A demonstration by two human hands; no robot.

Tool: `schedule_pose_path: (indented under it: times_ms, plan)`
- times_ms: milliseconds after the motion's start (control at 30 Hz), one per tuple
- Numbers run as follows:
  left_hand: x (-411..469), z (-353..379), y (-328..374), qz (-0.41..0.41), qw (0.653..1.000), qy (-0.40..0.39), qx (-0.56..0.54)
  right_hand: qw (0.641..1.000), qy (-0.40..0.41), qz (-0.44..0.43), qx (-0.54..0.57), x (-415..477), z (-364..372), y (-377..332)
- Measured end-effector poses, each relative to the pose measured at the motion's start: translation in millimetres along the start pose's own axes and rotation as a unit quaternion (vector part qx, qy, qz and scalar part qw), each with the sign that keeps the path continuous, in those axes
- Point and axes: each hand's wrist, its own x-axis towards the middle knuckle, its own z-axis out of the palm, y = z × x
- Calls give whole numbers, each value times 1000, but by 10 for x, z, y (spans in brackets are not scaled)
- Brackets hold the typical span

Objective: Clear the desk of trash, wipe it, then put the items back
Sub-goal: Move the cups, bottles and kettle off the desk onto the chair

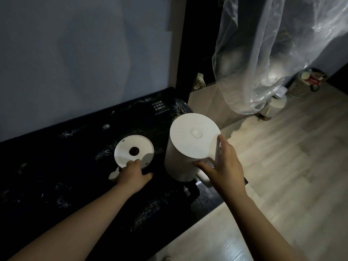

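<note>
Putting items back, likely: white kettle (192,140) stands on dark desk (66,185) just right of kettle base (124,151). Right hand (224,166) spread against kettle's side, nothing clamped. Left hand (131,176) fingers bent on base's near rim, pinch unclear. Kettle looks rigid, smooth, maybe water-heavy; take handle (204,178).

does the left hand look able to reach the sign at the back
Probably yes: only the base and desk lie between the left hand and sign; the kettle stands aside.
</note>
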Motion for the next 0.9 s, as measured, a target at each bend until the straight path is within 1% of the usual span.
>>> schedule_pose_path:
  times_ms: [67, 133, 167, 233, 300, 400, 500, 767, 900]
  plan:
    - [-15, 16, 62, 21, 999, -6, -28, 998, 9, 15, 57, -11, -15, 14]
    - [-42, -18, 164, 62, 995, -8, -81, 994, 7, 42, 98, -37, -30, 26]
    - [-50, -57, 234, 86, 988, -12, -126, 992, 1, 62, 110, -49, -37, 31]
    - [-79, -162, 412, 125, 962, -33, -241, 989, -12, 98, 107, -57, -46, 45]
    - [-78, -253, 568, 157, 942, -27, -296, 989, -26, 113, 92, -44, -50, 63]
    - [-75, -346, 701, 180, 948, -5, -261, 988, -43, 112, 94, -12, -57, 98]
    - [-73, -371, 713, 182, 956, -1, -232, 987, -49, 110, 106, -4, -41, 120]
    - [-250, -414, 662, 176, 951, -3, -255, 983, -28, 108, 144, -131, -62, 92]
    - [-426, -452, 620, 174, 948, -6, -267, 983, -36, 106, 143, -248, -84, 78]
